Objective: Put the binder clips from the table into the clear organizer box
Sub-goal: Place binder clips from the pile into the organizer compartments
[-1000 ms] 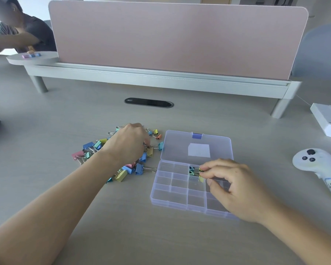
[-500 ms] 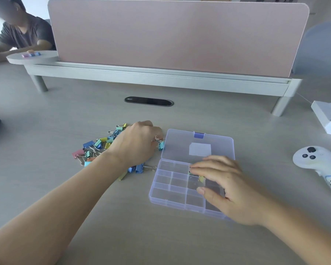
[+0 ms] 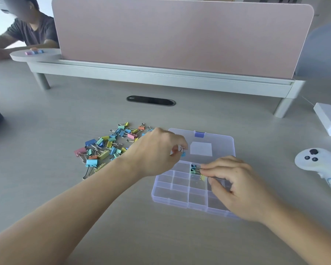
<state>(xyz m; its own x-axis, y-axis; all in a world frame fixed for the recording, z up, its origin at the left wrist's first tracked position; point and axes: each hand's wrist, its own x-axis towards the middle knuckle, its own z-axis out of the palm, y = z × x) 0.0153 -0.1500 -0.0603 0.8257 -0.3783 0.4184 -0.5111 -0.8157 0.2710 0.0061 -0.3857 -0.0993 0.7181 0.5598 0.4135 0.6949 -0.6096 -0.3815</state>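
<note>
**Risk of a dropped or misfiled clip**

From the head view: pinched a small blue binder clip (image 3: 183, 154) by its wire loop in the curled left hand (image 3: 157, 150), above the near edge of the flat-lying lid (image 3: 218, 142) of the clear plastic compartmented organizer box (image 3: 172, 196), not yet over any compartment. Gripped a small yellow binder clip (image 3: 203, 177) between thumb and fingertips of the right hand (image 3: 235, 186), at a divider beside a back-row compartment already stocked with several blue clips (image 3: 194, 169). Left a loose heap of pastel metal binder clips (image 3: 107, 148) on the pale grey table (image 3: 65, 207), just left of the box. Might well have lost the blue clip onto the lid through so slight a pinch. Might have nudged the light box askew with the right hand. Might have dropped yellow among blue by letting go too early.
</note>
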